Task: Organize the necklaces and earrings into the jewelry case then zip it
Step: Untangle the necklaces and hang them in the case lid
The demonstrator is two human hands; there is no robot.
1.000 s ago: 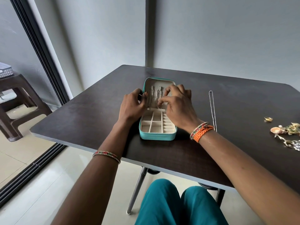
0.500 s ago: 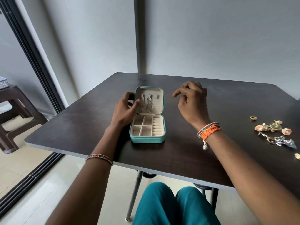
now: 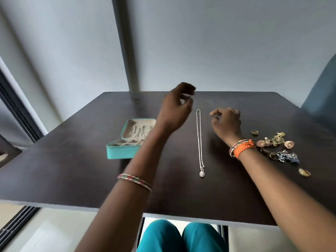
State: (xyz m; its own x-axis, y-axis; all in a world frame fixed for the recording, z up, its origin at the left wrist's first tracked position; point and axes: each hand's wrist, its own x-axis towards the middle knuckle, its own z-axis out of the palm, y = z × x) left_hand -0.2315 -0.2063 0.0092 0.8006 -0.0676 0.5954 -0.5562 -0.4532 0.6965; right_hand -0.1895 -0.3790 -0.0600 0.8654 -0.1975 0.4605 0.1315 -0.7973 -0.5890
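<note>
A dark brown tabletop (image 3: pixel 91 179) with a pale front edge is filling the middle of the view. A grey wall (image 3: pixel 236 42) is standing behind it, with a vertical grey strip (image 3: pixel 125 48) running down to the far edge of the tabletop. A dark sliding-door frame (image 3: pixel 16 106) is slanting along the left side, with its floor track (image 3: pixel 16 226) showing at lower left. Pale floor tiles (image 3: pixel 60 233) are showing below the tabletop. A blue-grey chair back (image 3: pixel 321 95) is appearing at the right edge.
</note>
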